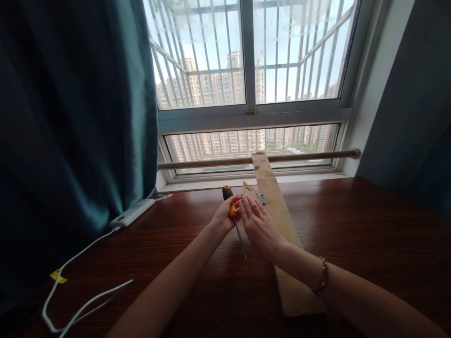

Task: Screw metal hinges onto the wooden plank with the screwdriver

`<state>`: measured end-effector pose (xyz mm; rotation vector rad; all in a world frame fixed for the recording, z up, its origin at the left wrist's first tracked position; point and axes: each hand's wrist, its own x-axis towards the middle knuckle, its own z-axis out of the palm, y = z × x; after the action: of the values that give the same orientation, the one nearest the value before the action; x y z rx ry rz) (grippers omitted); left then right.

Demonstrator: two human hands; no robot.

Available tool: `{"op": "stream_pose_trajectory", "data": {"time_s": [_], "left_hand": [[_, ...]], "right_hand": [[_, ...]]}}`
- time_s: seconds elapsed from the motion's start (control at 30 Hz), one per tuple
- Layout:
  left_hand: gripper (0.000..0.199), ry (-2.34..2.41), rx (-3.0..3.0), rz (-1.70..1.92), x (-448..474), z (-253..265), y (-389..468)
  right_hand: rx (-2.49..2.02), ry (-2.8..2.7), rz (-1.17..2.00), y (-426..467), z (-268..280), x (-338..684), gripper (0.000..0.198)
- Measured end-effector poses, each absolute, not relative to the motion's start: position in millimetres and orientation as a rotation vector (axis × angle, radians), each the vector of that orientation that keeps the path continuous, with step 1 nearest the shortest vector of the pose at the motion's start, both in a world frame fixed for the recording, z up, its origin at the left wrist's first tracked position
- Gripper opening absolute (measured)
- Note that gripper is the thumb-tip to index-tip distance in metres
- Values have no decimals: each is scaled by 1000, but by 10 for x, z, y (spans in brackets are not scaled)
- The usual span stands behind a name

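My left hand point(225, 217) is closed around the yellow and black handle of a screwdriver point(241, 237). Its metal shaft points back toward me and down over the table. Close beside it, my right hand point(260, 227) has its fingers together, their tips meeting the fingers of my left hand. Whatever those fingertips pinch, if anything, is hidden. Beyond the right fingers a metal hinge point(261, 198) lies at the left edge of a long wooden board point(278, 202). A smaller wood piece point(248, 188) shows by the hinge, mostly covered by my right hand.
The long board lies across the dark brown tabletop point(359, 244), its far end by a horizontal rail point(211, 163) at the window. On the left are a white power bank point(132, 212), a white cable point(84, 249) and a dark blue curtain point(116, 103).
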<state>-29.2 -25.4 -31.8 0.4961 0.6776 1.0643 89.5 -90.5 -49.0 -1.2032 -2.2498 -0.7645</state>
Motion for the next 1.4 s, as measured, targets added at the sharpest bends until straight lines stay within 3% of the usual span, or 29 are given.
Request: {"op": "stream_pose_trajectory", "data": {"time_s": [0.27, 0.5, 0.77, 1.0, 1.13, 1.23, 1.3, 1.4], "left_hand": [[11, 733, 567, 1111, -274, -375, -286], [10, 757, 492, 1122, -284, -463, -221], [13, 802, 496, 1002, -163, -527, -342], [8, 817, 478, 1056, -41, -393, -727], [9, 711, 953, 1093, 24, -243, -1227], [11, 757, 1744, 1186, 33, -98, -1634], [9, 725, 2380, 1060, 40, -34, -1839], [13, 526, 3119, 703, 105, -55, -2008]], "right_hand": [[-1216, -2226, -640, -1007, -423, 1291, 54], [-1305, -2035, -240, -905, -733, 1805, 61], [-1239, -1939, 13, -733, -987, 2072, 48], [-1212, -1793, 116, -1017, -767, 1967, 42], [-1145, -1568, 789, -1587, -444, 1757, 35], [-1064, -1177, 1587, -2033, -288, 1720, 53], [-943, -970, 2035, -2306, -263, 1762, 64], [-820, -834, 2251, -2674, -321, 1828, 59]]}}
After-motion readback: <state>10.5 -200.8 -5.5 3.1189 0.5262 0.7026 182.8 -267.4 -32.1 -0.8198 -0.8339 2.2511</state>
